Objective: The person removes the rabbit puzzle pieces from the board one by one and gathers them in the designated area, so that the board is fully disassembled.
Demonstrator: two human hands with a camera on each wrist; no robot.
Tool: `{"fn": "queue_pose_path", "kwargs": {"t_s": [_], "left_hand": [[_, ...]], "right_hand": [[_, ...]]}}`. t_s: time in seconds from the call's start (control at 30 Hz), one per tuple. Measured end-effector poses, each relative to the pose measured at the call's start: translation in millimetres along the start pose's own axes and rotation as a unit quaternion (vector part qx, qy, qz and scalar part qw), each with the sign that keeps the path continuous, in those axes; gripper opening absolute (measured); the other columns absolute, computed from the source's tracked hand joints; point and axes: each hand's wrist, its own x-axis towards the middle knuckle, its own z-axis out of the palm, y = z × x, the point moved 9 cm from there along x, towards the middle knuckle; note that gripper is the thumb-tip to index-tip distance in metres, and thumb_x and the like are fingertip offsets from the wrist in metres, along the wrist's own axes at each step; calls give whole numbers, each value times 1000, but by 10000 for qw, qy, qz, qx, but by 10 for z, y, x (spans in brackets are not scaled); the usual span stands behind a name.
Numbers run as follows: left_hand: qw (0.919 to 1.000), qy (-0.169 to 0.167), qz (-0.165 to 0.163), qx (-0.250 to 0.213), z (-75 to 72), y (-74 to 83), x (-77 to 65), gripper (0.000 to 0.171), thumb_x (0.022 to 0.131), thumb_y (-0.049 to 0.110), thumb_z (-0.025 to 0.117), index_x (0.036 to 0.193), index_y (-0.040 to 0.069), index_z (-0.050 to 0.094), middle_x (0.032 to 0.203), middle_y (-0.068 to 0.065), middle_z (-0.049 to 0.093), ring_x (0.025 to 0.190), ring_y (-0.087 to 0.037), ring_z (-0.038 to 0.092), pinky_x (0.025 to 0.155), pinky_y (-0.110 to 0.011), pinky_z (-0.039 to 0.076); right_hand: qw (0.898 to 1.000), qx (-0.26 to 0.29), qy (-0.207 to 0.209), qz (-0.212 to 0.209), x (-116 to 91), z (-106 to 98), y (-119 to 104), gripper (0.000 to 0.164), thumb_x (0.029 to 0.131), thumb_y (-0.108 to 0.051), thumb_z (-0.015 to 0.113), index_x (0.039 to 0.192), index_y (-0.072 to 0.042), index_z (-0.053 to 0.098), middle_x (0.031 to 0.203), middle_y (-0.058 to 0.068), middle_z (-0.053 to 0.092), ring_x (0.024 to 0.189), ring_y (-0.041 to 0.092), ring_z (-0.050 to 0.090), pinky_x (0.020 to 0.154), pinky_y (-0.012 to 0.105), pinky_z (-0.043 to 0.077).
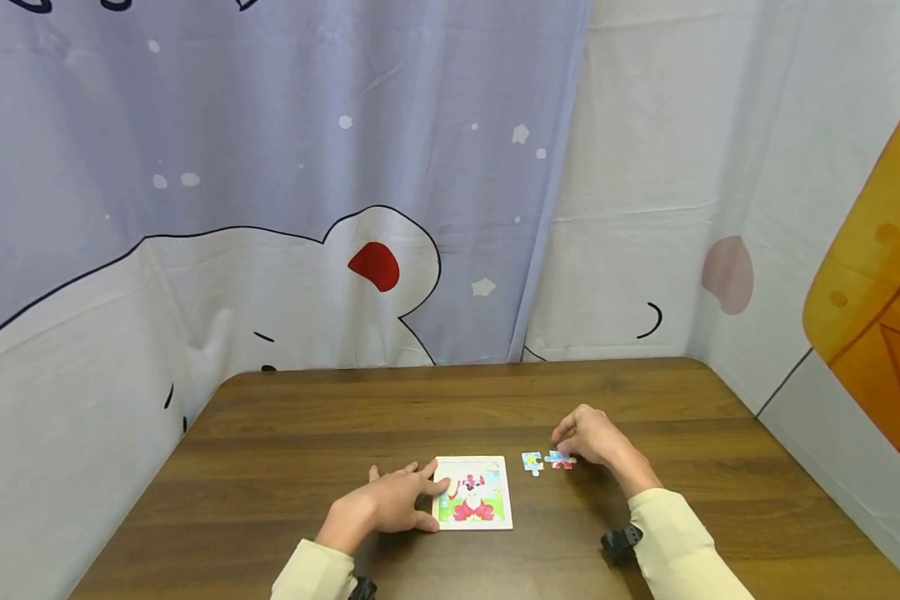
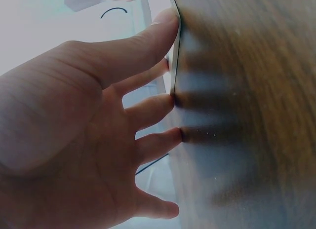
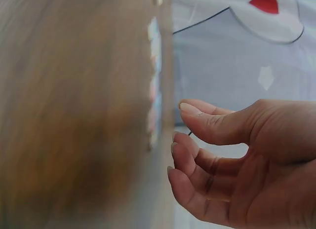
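A square picture puzzle in a pale frame (image 1: 487,525) lies on the table, showing a pink-and-white animal on green. At its left edge, my left hand (image 1: 396,500) rests with fingers spread; thumb and index finger touch the frame. The left wrist view has this hand (image 2: 98,135) with straight fingers against the thin board edge. Right of the frame lie a blue-and-yellow puzzle piece (image 1: 532,462) and a blue-and-red puzzle piece (image 1: 561,459). Over the latter hovers my right hand (image 1: 596,435), its fingers loosely bent. Nothing shows between its thumb and fingers (image 3: 185,184) in the right wrist view.
A brown wooden table (image 1: 307,433) carries everything. Behind it hangs a printed curtain (image 1: 457,167), its lower part meeting the table's far edge. Dark wrist cameras (image 1: 621,543) sit at both cuffs.
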Motion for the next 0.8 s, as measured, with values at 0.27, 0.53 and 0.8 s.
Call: {"fn": "queue_pose_path", "kwargs": {"t_s": [0.27, 0.53, 0.8], "left_hand": [[10000, -4, 14, 1, -28, 4, -1, 65, 86, 38, 75, 146, 24, 55, 161, -7, 32, 147, -38, 28, 104, -80, 9], [10000, 17, -23, 4, -5, -8, -6, 64, 85, 38, 76, 145, 24, 56, 160, -7, 35, 146, -38, 30, 104, -81, 11], [10000, -3, -9, 2, -10, 13, 2, 64, 86, 39, 76, 145, 24, 56, 161, -7, 34, 146, -38, 30, 103, -81, 11]], "right_hand": [[9954, 0, -236, -934, -43, 147, -606, 12, 82, 3, 78, 91, -5, 79, 87, 2, 75, 74, 12, 65, 63, 30, 54], [9863, 22, -766, -1461, -63, 550, -949, 14, 79, 7, 78, 91, -2, 79, 85, 5, 74, 77, 13, 64, 68, 32, 54], [9861, -260, -890, -1376, -54, 707, -1038, 13, 79, 3, 81, 86, -8, 80, 85, 1, 69, 79, 16, 56, 70, 34, 50]]}}
